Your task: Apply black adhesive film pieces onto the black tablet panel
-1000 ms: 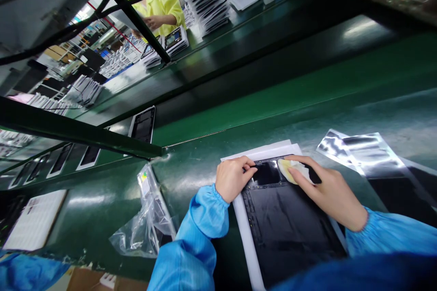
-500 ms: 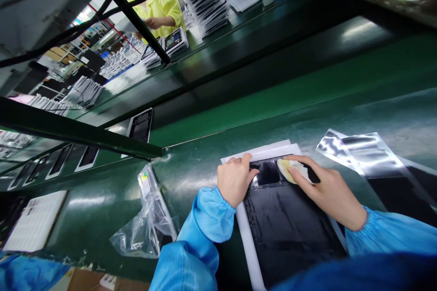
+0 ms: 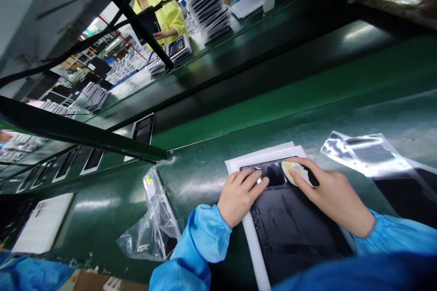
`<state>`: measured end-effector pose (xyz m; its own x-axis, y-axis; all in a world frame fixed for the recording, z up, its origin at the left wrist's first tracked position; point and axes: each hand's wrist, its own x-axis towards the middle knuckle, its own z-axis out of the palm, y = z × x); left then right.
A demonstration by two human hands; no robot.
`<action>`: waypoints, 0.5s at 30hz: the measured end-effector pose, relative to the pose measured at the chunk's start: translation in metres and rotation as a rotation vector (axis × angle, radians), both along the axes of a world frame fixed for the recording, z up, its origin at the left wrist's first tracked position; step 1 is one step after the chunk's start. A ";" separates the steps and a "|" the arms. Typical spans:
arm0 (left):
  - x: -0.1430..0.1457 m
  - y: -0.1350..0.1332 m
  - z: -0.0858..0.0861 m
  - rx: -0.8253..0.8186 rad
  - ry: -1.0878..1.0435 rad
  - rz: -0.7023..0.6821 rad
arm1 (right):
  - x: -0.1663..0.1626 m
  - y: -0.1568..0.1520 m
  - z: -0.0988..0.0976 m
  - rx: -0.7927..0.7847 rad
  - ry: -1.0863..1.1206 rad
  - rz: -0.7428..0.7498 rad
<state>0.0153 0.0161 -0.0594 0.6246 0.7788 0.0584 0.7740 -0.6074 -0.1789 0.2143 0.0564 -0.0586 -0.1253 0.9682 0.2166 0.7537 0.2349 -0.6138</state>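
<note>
In front of me a dark tablet housing (image 3: 297,227) lies on white sheets (image 3: 254,245). My right hand (image 3: 336,193) pinches a crumpled, yellow-stained white wipe (image 3: 296,173) against the housing's upper right part, beside a glossy black window (image 3: 276,173). My left hand (image 3: 241,193) rests over the upper left corner with its fingers spread. A small shiny spot shows by its fingertips; I cannot make out what it is. The lower end of the housing is hidden by my blue sleeve.
Left of the housing lies a clear plastic bag (image 3: 150,232) around a slim item. Transparent films (image 3: 372,152) lie at right. A green metal bar (image 3: 85,134) crosses at left, above several tablets on the line. Across the belt (image 3: 290,104), co-workers stand by a tall stack (image 3: 206,2).
My left hand has opened from a curled grip at the corner, its fingers now spread across the housing's top. The right hand keeps the wipe at about the same place. The view has shifted slightly.
</note>
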 end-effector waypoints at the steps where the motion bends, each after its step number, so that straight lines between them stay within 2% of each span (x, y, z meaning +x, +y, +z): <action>1: 0.002 0.001 0.001 -0.007 -0.014 -0.018 | -0.006 0.000 0.000 0.010 -0.012 0.014; 6: 0.003 0.006 0.002 0.018 -0.028 0.055 | -0.028 0.001 -0.005 0.033 -0.037 0.109; 11: -0.009 -0.001 0.003 -0.022 -0.034 -0.063 | -0.007 0.003 -0.001 0.072 -0.084 0.003; 15: -0.012 -0.008 0.003 -0.036 -0.049 -0.057 | -0.007 -0.002 0.000 0.080 -0.081 -0.003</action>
<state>0.0031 0.0084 -0.0563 0.6649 0.7443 0.0625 0.7454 -0.6560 -0.1187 0.2070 0.0541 -0.0589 -0.1424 0.9487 0.2823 0.8009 0.2780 -0.5304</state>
